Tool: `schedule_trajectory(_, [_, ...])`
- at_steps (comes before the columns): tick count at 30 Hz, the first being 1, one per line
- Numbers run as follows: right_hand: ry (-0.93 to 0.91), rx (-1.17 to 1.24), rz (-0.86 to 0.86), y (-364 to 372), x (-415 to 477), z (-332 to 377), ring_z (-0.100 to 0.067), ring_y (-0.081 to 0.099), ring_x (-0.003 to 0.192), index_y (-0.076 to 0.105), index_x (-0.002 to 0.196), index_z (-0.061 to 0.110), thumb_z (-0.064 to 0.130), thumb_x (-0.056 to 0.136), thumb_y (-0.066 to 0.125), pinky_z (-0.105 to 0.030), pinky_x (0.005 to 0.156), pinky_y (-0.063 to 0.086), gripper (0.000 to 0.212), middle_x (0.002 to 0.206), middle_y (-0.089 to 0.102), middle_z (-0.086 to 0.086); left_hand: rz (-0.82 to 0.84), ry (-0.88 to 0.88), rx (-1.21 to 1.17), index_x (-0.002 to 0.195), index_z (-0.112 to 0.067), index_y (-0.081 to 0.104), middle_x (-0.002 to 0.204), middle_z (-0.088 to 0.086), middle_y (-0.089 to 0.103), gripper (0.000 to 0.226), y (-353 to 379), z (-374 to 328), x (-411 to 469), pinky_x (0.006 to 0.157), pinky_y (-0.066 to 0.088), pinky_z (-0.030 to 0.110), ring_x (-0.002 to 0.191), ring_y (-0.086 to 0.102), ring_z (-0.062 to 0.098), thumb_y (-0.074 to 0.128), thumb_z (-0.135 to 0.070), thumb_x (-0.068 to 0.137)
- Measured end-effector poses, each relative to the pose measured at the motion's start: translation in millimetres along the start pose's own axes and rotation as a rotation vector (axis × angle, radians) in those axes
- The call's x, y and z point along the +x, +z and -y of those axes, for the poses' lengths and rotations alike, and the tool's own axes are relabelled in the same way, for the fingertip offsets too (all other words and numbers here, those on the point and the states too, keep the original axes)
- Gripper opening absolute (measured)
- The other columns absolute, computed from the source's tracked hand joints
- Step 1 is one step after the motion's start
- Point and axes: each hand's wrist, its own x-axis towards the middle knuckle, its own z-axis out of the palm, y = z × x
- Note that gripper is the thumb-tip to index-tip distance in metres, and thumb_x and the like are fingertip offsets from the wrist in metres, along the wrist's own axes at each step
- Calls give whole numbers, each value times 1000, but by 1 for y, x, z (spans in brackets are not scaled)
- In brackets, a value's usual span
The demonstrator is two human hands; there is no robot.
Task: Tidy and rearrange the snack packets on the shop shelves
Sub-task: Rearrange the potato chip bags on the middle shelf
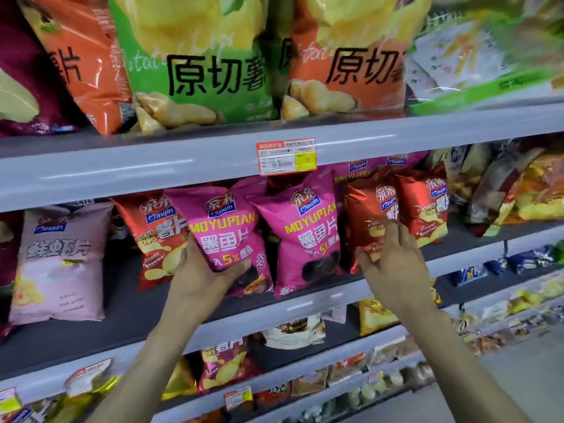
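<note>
bare shelf floor point(122, 303) between pale pink packet point(59, 264) and red packet point(154, 239).

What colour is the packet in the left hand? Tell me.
Magenta pink with yellow lettering: the packet in the left hand, head view.

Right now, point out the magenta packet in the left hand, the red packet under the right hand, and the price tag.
Magenta packet point(227, 230), head view: front panel, on the yellow lettering.
Red packet point(367, 206), head view: upper front, near the logo.
Price tag point(287, 156), head view: centre of the label.
</note>
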Motion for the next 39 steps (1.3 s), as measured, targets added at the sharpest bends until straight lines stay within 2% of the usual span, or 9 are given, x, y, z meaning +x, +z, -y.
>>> schedule_trajectory(4, [88, 160, 45, -5, 20, -29, -37, 40, 137, 32, 153, 13, 31, 88, 76, -54, 109, 43, 80, 149, 42, -12, -56, -80, -163, 137, -25, 42, 112, -14, 69, 86, 11, -9, 2, 75, 49, 26, 95, 67, 5, 94, -44, 71])
schedule_trajectory(11, [274, 535, 200, 9, 63, -61, -22, 55, 131, 22, 158, 28, 51, 62, 88, -44, 115, 43, 118, 144, 55, 0, -179, -132, -257, 133, -26, 53, 114, -8, 77, 89, 16, -2, -2, 99, 57, 52, 101, 74, 14, 100, -47, 61])
schedule_trajectory(14, [266, 594, 204, 16, 68, -62, -17, 56, 124, 22, 159, 24, 36, 72, 92, -33, 106, 42, 112, 140, 57, 2, -234, -136, -289, 126, -30, 57, 111, -11, 78, 91, 13, 0, -7, 99, 57, 52, 100, 75, 12, 101, -56, 52])
schedule_trajectory(20, [261, 664, 64, 22, 61, -62, -17, 61, 119, 31, 155, 25, 34, 72, 92, -38, 107, 47, 104, 136, 60, 1, -269, -126, -305, 124, -35, 59, 115, -10, 78, 88, -6, 10, -15, 99, 57, 57, 104, 76, 16, 101, -56, 50])
schedule_trajectory(24, [260, 768, -17, 9, 44, -51, 7, 60, 112, 32, 156, 30, 30, 78, 90, -30, 105, 47, 98, 132, 61, 12, -263, -99, -302, 128, -30, 59, 118, -7, 77, 93, -26, 16, -17, 96, 58, 57, 106, 75, 17, 101, -57, 49])
schedule_trajectory(27, [219, 808, -44, -2, 31, -41, 6, 58, 121, 32, 156, 35, 33, 78, 91, -34, 111, 47, 98, 137, 59, 18, -251, -67, -308, 129, -28, 58, 118, -6, 77, 90, -39, 16, -20, 94, 59, 50, 105, 75, 15, 102, -49, 53])
schedule_trajectory(31, [179, 840, -71, -19, 14, -25, -3, 52, 135, 31, 157, 38, 39, 78, 90, -44, 114, 46, 99, 149, 52, 17, -257, -32, -354, 128, -21, 55, 112, -9, 75, 76, -54, 17, -26, 88, 55, 34, 88, 72, -7, 96, -25, 64])
schedule_trajectory(35, [173, 873, -91, -38, -15, 2, -4, 54, 134, 32, 152, 54, 38, 77, 90, -48, 108, 52, 96, 147, 50, 25, -203, -33, -399, 133, -20, 56, 115, -3, 77, 77, -69, 28, -30, 84, 56, 34, 98, 75, 9, 94, -23, 66])
schedule_trajectory(39, [164, 848, -90, -41, -48, 33, -4, 56, 131, 36, 151, 46, 36, 76, 87, -45, 111, 48, 91, 143, 57, 19, -122, -49, -424, 132, -23, 58, 115, -3, 78, 75, -85, 38, -33, 84, 57, 40, 102, 76, 17, 94, -25, 67])
